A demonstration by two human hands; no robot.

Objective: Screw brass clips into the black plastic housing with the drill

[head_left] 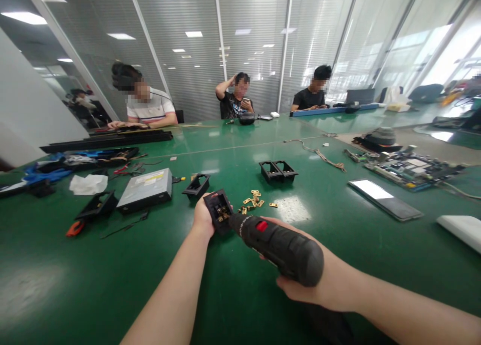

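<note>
R hand [305,291] grips screwdriver [281,247], tip in black socket [218,210] clasped by L hand [202,219].

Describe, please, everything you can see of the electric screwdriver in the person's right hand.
The electric screwdriver is a stubby cylindrical tool, matte black plastic by the look, with a rounded rear end, a red switch on top and a ribbed collar near its nose. The right hand grips it from below, above the green table. Its nose points up-left and meets the black plastic housing held in the left hand; the bit is hidden.
</note>
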